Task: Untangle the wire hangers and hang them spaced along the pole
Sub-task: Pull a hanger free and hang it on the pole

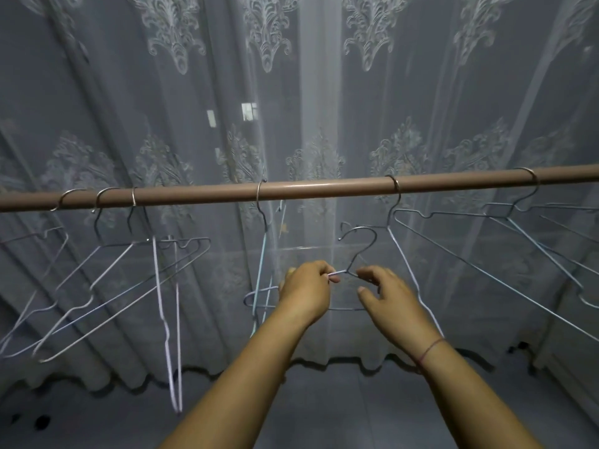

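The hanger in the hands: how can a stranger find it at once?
Find the brown pole before the lace curtain. Below its middle, both hands hold one wire hanger. Unlike its neighbours, its hook is free, not on the pole.

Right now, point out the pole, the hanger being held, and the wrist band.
pole (324, 188), head view, on its bare middle stretch.
held hanger (366, 240), head view, on its hook curve, below the pole.
wrist band (431, 350), head view, on the right wrist.
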{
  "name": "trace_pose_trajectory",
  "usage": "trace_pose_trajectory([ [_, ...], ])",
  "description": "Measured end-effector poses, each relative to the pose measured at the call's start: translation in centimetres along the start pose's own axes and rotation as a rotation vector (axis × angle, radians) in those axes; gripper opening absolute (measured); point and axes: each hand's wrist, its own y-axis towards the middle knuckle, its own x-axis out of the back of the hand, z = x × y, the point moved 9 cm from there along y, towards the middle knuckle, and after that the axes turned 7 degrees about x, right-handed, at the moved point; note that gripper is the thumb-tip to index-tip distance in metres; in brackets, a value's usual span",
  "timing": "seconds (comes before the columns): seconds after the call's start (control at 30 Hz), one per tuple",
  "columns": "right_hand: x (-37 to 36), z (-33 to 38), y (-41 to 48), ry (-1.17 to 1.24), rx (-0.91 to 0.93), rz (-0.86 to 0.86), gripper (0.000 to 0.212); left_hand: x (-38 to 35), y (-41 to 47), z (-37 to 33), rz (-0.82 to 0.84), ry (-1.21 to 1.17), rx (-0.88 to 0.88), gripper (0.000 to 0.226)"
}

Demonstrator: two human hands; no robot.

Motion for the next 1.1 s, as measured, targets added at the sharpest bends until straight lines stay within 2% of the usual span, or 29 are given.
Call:
trace_pose_trajectory([
  [0.27, 2.2, 0.2, -1.6, 0.070, -0.004, 0.103, 0.015, 0.8, -1.5, -2.8, -0.093, 0.005, -0.130, 0.031],
  [0.47, 1.4, 0.6, -2.7, 0.547, -0.090, 0.129, 0.019, 1.6, -2.9, -3.2, -0.238, -0.125, -0.107, 0.020],
  [0.57, 1.5, 1.2, -3.0, 0.667, -0.090, 0.089, 0.019, 2.4, -3.6, -2.7, -0.316, -0.221, -0.043, 0.018],
  [0.6, 1.6, 1.4, -3.0, 0.686, -0.083, 0.075, 0.020, 2.4, -3.7, -2.6, -0.302, -0.288, -0.024, 0.014],
  [0.67, 1.8, 1.8, -3.0, 0.715, -0.065, 0.050, 0.020, 1.5, -3.7, -2.9, -0.175, -0.461, 0.004, 0.012],
  [0.8, 2.8, 2.6, -2.4, 0.761, -0.027, -0.017, 0.020, 0.2, -4.6, -4.9, 0.011, -0.639, -0.054, 0.028],
  [0.93, 3.9, 3.7, -1.2, 0.791, -0.002, -0.088, 0.022, 1.0, -4.2, -6.6, -0.001, -0.667, -0.112, 0.021],
  [1.1, 3.9, 4.8, 0.6, 0.808, -0.010, -0.115, 0.018, 2.1, -2.8, -7.4, -0.010, -0.708, -0.073, 0.023],
])
